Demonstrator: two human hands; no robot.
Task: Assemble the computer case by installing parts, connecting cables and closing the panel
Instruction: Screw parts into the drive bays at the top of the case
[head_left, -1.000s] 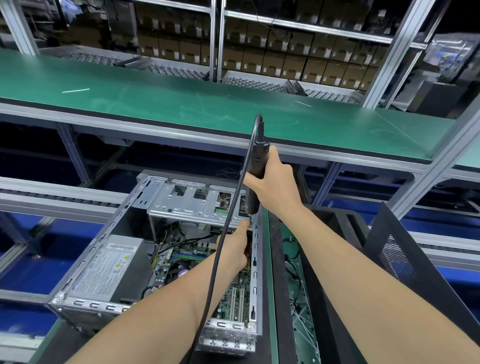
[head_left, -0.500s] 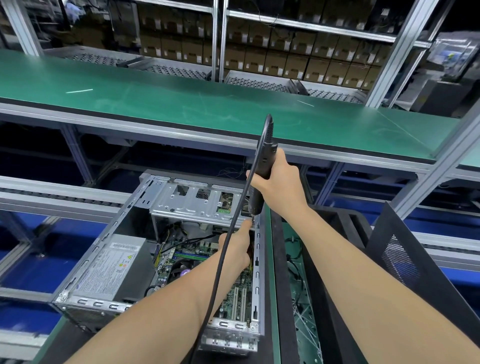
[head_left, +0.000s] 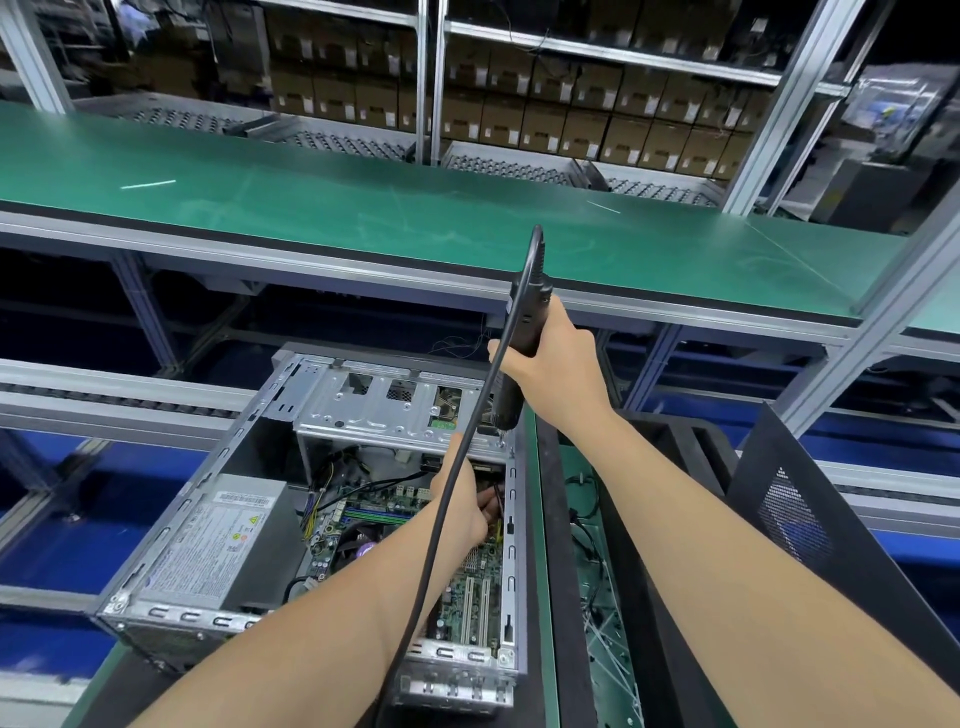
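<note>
Computer case (head_left: 511, 519): open, with no side panel on it, in the lower centre of the frame.
Inside the case: a grey power supply (head_left: 218, 540) at lower left, a green motherboard (head_left: 467, 587) at centre right, and a silver drive cage (head_left: 395, 410) across the far end.
Right hand (head_left: 556, 358): wrapped around a black electric screwdriver (head_left: 530, 306), held upright just above the centre of the frame. The tool's tip is down at the right front corner of the drive cage, by the case's right rim.
Screwdriver cable (head_left: 447, 519): black; it loops from the tool's top and falls across the left forearm to the bottom edge.
Left hand (head_left: 462, 509): reaches into the case under the drive cage, fingers curled among wires. Whether it grips anything cannot be told.
Right of the case: a black tray (head_left: 550, 519) with loose wires in it, and a dark perforated panel (head_left: 795, 519) towards the right edge.
Background: a long green bench (head_left: 363, 208) across the upper frame, with shelves of brown cardboard boxes (head_left: 571, 119) behind it.
</note>
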